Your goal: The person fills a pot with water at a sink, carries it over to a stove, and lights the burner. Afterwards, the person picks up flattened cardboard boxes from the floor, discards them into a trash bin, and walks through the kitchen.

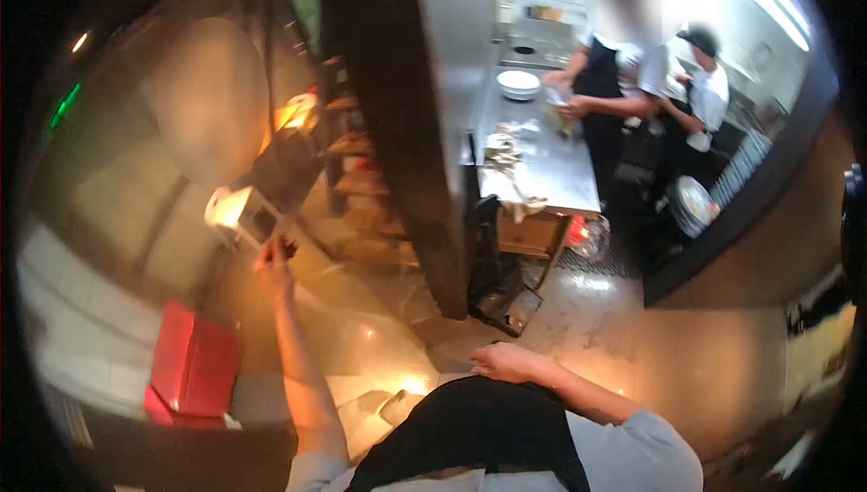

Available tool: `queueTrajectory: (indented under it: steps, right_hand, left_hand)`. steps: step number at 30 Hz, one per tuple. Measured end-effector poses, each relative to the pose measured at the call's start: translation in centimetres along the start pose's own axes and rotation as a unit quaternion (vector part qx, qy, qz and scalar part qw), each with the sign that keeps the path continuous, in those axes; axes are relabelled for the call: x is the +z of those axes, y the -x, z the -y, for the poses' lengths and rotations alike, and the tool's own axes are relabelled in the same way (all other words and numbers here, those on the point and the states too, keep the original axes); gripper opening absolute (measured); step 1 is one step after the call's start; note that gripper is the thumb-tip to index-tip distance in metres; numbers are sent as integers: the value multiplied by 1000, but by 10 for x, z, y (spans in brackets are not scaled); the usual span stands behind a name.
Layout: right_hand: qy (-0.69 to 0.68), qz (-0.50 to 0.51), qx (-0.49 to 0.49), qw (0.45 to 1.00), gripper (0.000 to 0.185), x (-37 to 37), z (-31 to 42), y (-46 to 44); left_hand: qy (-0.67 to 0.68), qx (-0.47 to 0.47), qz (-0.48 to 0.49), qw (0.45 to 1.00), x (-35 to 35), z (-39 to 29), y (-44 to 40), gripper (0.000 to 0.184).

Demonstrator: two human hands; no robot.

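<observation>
My left hand [274,260] is stretched out ahead on the left, its fingers closed around a small dark thing [289,247] too blurred to name. Beyond that hand stands a white stool-like object [237,208], lit by warm light. Close to my waist, my right hand [506,362] has its fingers curled in, and nothing shows in them. It is just above the black apron [470,429] I wear.
A dark door frame [388,122] rises ahead. Past it, a steel counter [564,171] holds white bowls [518,85] and crumpled cloths or papers [502,149]. Two co-workers [603,86] stand beyond. A red box [192,366] sits at lower left. The floor [614,338] looks shiny.
</observation>
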State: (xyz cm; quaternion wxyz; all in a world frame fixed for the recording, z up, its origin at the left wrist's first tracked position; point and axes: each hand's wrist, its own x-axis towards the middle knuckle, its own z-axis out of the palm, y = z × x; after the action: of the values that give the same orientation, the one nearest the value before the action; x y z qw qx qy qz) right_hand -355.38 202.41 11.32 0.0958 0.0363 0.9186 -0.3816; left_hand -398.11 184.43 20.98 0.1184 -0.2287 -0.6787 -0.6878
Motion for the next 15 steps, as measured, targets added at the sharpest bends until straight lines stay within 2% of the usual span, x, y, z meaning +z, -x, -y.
queueTrajectory:
  steps: [1,5,7,10,15]
  right_hand:
    - [7,1,0,1000,35,0,4,-3]
    - [35,-1,-8,999,35,13,21,-2]
    - [51,-8,-19,998,35,18,27,-4]
    - [39,13,-11,999,37,17,41,-9]
    - [37,0,-22,999,42,16,58,-20]
  left_hand:
    - [-10,46,-6,999,3,-3,3,27]
    - [-106,75,-28,991,0,49,-11,27]
    - [-198,104,-47,974,-7,40,-10,28]
    - [-176,125,-94,972,-25,17,-10,24]
    - [-273,141,-156,939,-99,15,-32,20]
